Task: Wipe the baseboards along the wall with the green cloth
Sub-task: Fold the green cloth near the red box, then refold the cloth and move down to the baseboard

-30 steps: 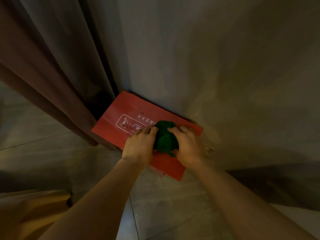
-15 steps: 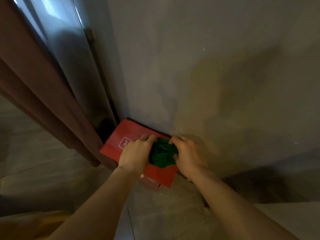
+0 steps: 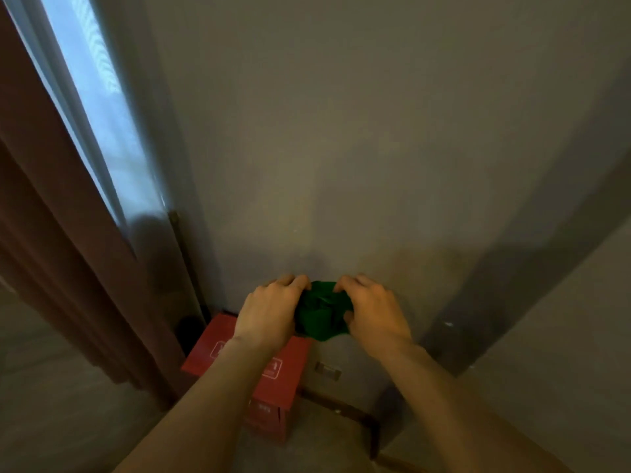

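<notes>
A crumpled green cloth (image 3: 321, 312) is bunched between both my hands in front of the grey wall (image 3: 375, 148). My left hand (image 3: 269, 310) grips its left side and my right hand (image 3: 372, 310) grips its right side, fingers curled into the fabric. The cloth is held in the air, above a red box (image 3: 286, 370). A dark brown baseboard (image 3: 338, 406) runs along the foot of the wall below my right forearm and turns at an inner corner to the right.
The red box with white print stands on the floor against the wall, under my left forearm. A brown curtain (image 3: 61, 254) hangs at the left beside a bright window strip (image 3: 92, 107). A small wall plate (image 3: 327, 370) sits low on the wall. Grey floor (image 3: 68, 404) lies around.
Both hands have risen with the green cloth off the top of the red box. The view has tilted upward, showing more wall and window.
</notes>
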